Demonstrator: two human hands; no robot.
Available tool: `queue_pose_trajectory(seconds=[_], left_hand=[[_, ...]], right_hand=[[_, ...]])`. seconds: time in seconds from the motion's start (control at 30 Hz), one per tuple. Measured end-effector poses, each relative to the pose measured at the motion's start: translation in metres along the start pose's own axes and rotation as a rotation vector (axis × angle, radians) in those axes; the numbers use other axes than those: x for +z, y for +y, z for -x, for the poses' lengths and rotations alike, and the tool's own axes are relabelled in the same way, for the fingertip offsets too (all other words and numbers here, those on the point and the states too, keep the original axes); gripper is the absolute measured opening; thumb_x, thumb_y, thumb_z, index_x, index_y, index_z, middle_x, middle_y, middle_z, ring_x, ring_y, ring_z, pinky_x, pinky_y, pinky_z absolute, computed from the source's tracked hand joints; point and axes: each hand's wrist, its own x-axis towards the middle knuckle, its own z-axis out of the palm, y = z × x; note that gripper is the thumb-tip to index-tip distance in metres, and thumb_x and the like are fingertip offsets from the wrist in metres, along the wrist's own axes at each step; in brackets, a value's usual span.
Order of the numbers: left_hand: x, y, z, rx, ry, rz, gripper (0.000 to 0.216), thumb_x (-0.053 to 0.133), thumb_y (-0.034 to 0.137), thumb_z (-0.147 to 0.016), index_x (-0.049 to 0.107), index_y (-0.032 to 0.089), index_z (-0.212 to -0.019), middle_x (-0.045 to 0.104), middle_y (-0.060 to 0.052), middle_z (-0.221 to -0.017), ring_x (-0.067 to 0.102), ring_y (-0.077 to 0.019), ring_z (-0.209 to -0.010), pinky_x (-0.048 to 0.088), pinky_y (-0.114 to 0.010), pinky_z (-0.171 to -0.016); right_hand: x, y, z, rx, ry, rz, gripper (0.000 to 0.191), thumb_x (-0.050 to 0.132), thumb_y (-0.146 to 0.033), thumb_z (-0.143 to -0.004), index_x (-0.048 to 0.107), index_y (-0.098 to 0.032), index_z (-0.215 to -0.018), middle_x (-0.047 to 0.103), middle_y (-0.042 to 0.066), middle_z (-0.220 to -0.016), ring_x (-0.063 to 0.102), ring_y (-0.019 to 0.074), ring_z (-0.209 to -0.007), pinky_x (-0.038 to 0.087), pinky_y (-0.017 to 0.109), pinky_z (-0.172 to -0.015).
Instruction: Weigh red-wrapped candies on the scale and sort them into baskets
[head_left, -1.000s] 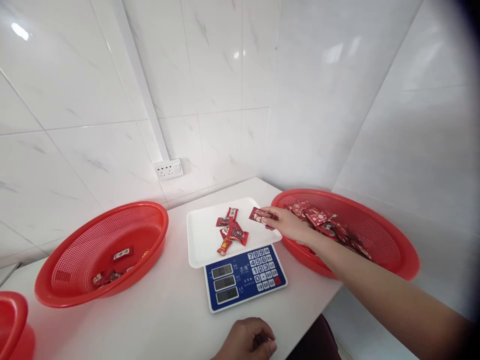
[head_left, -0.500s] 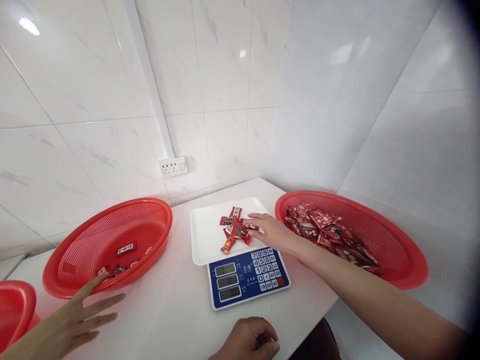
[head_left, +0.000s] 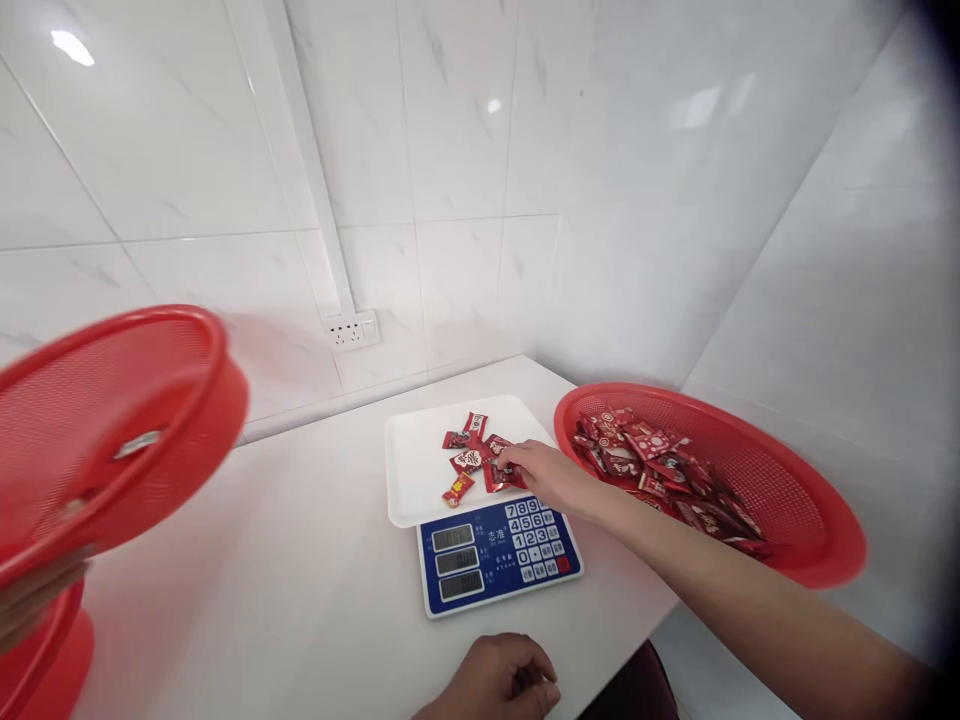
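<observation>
My right hand reaches in from the right over the white tray of a digital scale. Its fingers are closed on a red wrapped candy at the right of a small group. Other wrapped candies lie beside it, among them one with a white label and a small red-and-yellow one. My left hand rests near the table's front edge, loosely curled with nothing visible in it. The scale's displays are too dim to read surely.
A red mesh basket heaped with wrapped candies stands on the right. At left, another person's hand holds up a red basket with a few candies. Below it is another red basket. A socket is on the tiled wall.
The other person's hand has lifted the left basket off the table, up and leftward. My right hand has lowered and closed on a candy; several candies have shifted. My left hand stayed put.
</observation>
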Motion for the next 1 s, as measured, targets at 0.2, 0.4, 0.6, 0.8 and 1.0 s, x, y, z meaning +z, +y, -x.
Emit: queue_pose_trajectory(seconds=[0.2, 0.4, 0.6, 0.8, 1.0], left_hand=[[0.000, 0.001, 0.000, 0.000, 0.013, -0.016, 0.023, 0.058, 0.028, -0.074, 0.069, 0.015, -0.089, 0.058, -0.001, -0.071, 0.046, -0.0101, -0.061, 0.036, -0.019, -0.055], [0.001, -0.002, 0.000, 0.000, 0.012, 0.008, 0.022, 0.058, 0.028, -0.074, 0.069, 0.016, -0.089, 0.056, 0.000, -0.070, 0.046, -0.0101, -0.061, 0.035, -0.019, -0.054], [0.001, -0.001, 0.000, 0.002, 0.017, 0.010, 0.022, 0.058, 0.026, -0.073, 0.069, 0.015, -0.088, 0.054, 0.001, -0.068, 0.044, -0.0097, -0.059, 0.034, -0.019, -0.053], [0.000, 0.001, 0.000, 0.020, 0.020, 0.002, 0.022, 0.058, 0.026, -0.073, 0.069, 0.015, -0.088, 0.055, 0.000, -0.068, 0.044, -0.0096, -0.059, 0.035, -0.019, -0.054], [0.001, -0.003, 0.000, 0.012, 0.024, -0.016, 0.022, 0.058, 0.028, -0.074, 0.069, 0.017, -0.089, 0.059, -0.001, -0.072, 0.047, -0.0100, -0.061, 0.036, -0.018, -0.054]], right_hand=[[0.008, -0.001, -0.001, -0.153, -0.020, 0.011, 0.037, 0.037, -0.013, -0.085, 0.063, -0.019, -0.110, 0.056, 0.007, -0.123, 0.044, 0.0214, -0.120, 0.034, 0.037, -0.102], [0.017, -0.018, -0.011, -0.097, -0.024, 0.002, 0.048, 0.039, -0.038, -0.089, 0.047, -0.016, -0.131, 0.033, 0.010, -0.144, 0.021, 0.0242, -0.135, 0.022, 0.041, -0.109], [0.022, -0.032, -0.039, 0.012, -0.095, 0.050, 0.060, 0.033, -0.049, -0.089, 0.035, -0.014, -0.138, 0.026, 0.012, -0.147, 0.017, 0.0278, -0.136, 0.014, 0.046, -0.109], [0.021, -0.036, -0.039, 0.000, -0.126, 0.057, 0.056, 0.033, -0.049, -0.089, 0.035, -0.022, -0.138, 0.023, 0.006, -0.148, 0.013, 0.0265, -0.137, 0.009, 0.049, -0.108], [0.009, -0.015, -0.027, 0.015, -0.184, 0.021, 0.064, 0.027, -0.056, -0.088, 0.036, -0.016, -0.138, 0.027, 0.009, -0.146, 0.016, 0.0250, -0.136, 0.015, 0.046, -0.109]])
